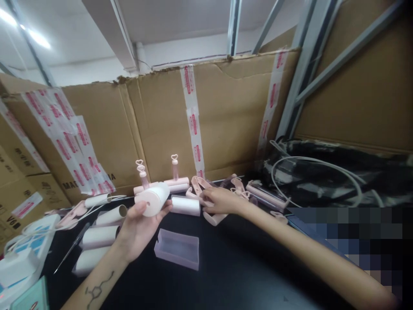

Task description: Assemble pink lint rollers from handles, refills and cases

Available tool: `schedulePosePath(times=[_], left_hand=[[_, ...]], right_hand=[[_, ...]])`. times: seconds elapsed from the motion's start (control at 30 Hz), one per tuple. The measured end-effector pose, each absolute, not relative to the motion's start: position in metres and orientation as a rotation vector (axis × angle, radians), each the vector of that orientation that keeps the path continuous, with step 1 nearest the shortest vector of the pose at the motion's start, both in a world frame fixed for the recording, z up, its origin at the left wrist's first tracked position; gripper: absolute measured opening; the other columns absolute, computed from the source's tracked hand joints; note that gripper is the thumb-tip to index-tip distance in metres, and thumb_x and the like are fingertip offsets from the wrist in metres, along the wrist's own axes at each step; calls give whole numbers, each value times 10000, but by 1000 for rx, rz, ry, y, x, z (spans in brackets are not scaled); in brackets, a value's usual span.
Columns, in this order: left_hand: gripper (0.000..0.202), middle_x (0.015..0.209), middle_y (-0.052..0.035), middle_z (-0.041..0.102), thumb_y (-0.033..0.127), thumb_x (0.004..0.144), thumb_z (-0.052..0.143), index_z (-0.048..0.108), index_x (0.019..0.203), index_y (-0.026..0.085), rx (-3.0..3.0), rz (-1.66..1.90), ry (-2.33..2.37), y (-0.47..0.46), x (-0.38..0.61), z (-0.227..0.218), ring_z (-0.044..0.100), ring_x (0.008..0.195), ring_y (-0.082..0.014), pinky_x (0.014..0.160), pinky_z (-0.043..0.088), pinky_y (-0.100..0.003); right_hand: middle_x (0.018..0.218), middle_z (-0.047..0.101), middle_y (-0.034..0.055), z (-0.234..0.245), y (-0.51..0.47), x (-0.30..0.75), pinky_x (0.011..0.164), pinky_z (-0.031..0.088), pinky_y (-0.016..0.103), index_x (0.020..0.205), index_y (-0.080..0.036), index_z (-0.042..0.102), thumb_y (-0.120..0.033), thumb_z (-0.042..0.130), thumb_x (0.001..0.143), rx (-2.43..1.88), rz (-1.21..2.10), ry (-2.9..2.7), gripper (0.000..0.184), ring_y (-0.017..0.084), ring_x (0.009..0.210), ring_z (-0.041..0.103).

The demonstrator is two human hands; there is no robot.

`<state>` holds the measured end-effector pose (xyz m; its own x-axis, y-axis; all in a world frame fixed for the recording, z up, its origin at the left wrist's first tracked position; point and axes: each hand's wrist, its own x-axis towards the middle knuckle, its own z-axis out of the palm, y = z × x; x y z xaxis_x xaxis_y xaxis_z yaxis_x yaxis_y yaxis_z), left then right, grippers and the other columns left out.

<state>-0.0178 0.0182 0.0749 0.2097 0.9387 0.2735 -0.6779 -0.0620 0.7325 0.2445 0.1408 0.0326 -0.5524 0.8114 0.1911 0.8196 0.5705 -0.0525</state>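
Observation:
My left hand (138, 232) is closed around a white cylinder (158, 196) with a pale pink end that has a small hole in it. The cylinder is tilted, its pink end towards me. Further right, my right hand (221, 200) reaches into a group of pink plastic parts. Its fingers are bent and pinch at a pink curved plastic piece (195, 193); the exact contact is partly hidden. A white roll in a clear sleeve (186, 205) lies between the hands. Below it sits an open translucent lilac tray (177, 254).
Several white tubes (100, 236) lie left of my left forearm, beside tweezers (72, 245) and a power strip (41, 241). Two heart-topped wands (174, 165) stand at the back. Cardboard (161, 116) walls the black table. A white cable (316, 159) loops at right.

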Motion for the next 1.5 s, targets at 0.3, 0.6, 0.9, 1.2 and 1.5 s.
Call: schedulePosePath(times=[0.3, 0.6, 0.9, 1.2, 1.5], left_hand=[[393, 1026, -121, 655, 200, 693, 654, 559, 1066, 119, 823, 1184, 413, 18, -17, 70, 595, 1045, -278, 997, 410, -434], [913, 992, 19, 579, 38, 618, 701, 207, 1323, 340, 924, 1254, 710, 19, -6, 61, 605, 898, -148, 957, 435, -411], [1180, 1359, -166, 359, 140, 577, 807, -59, 1359, 314, 1238, 1186, 654, 9, 10, 42, 494, 1176, -276, 972, 409, -454], [758, 1338, -128, 426, 385, 837, 582, 18, 1334, 284, 1233, 1220, 720, 3, 17, 30, 498, 1181, -230, 1015, 368, -426], [1003, 1445, -112, 330, 259, 757, 688, -88, 1389, 304, 1157, 1168, 716, -8, 21, 33, 399, 1286, -221, 1041, 338, -335]], right_hand=[[1286, 501, 218, 17, 146, 231, 738, 477, 385, 1351, -133, 370, -165, 612, 622, -1509, -133, -2464, 769, 340, 961, 613], [774, 603, 63, 45, 115, 230, 597, 459, 273, 958, -135, 551, -495, 365, 871, -1451, 252, -2094, 415, 202, 717, 603], [1016, 611, 64, 33, 28, 173, 746, 502, 324, 1289, -219, 417, -529, 332, 909, -984, 1078, -1684, 498, 210, 882, 599], [1159, 536, 56, 39, 11, 170, 615, 554, 332, 1355, -324, 273, -548, 277, 922, -1058, 1283, -1655, 488, 227, 937, 603], [1201, 504, 83, 24, 10, 164, 952, 403, 349, 1254, -234, 342, -434, 264, 960, -905, 974, -1744, 363, 189, 1093, 506]])
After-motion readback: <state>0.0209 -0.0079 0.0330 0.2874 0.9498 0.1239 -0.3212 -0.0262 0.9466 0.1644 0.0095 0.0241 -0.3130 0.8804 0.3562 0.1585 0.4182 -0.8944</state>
